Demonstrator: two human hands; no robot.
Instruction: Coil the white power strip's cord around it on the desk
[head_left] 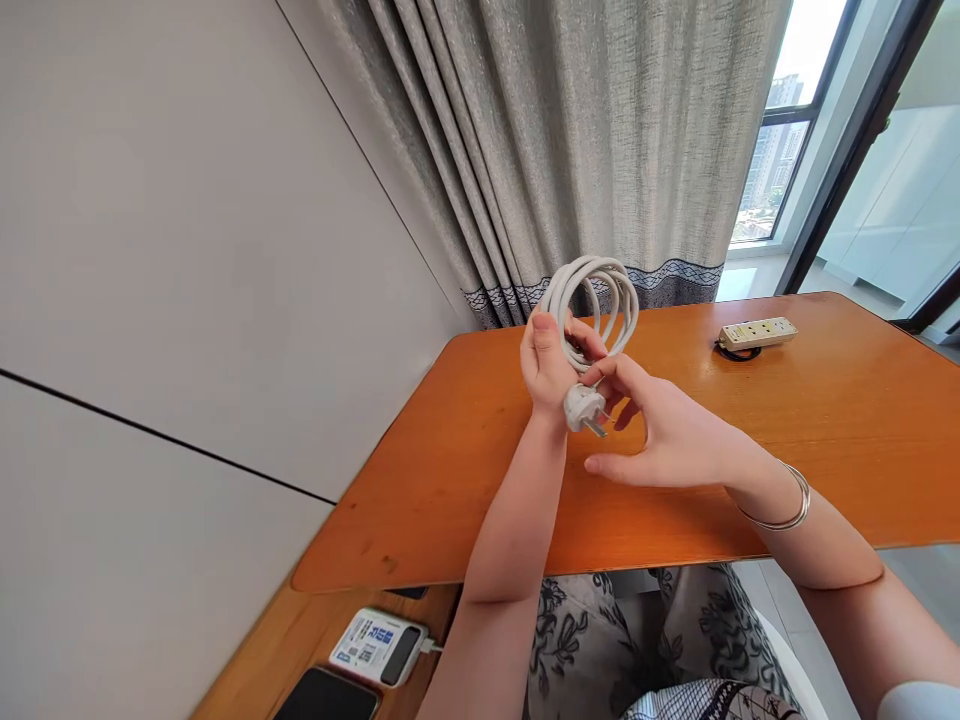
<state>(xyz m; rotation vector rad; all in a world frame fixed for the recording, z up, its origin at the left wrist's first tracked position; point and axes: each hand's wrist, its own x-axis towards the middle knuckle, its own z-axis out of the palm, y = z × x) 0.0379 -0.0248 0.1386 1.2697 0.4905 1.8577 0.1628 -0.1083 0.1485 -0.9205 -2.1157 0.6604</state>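
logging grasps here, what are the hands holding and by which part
The left hand grips the coiled white cable at the bottom of its loops; the right hand pinches its plug by the body.

Left hand (pixel 546 365) raised upright, curled closed; right hand (pixel 660 432) just beside it, pinching.

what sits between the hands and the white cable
Nothing visible does. The left hand grips the cable coil, and the right hand touches its plug, above the table.
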